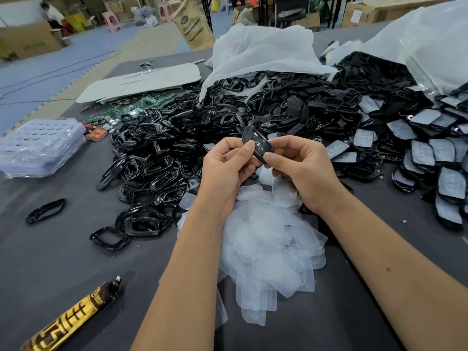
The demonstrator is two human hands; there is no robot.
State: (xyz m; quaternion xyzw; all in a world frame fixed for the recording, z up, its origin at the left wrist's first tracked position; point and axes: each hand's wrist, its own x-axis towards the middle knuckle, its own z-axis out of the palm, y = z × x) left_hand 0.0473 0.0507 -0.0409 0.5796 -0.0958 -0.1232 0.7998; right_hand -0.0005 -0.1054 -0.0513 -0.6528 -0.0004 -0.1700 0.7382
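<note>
Both hands pinch a glossy black, oval key fob shell (256,146) above the grey table (63,262): left hand (225,168) thumb on its face, right hand (301,171) curled round its near end; its long axis runs from upper left down to lower right, over crumpled translucent film pieces (268,249)
</note>
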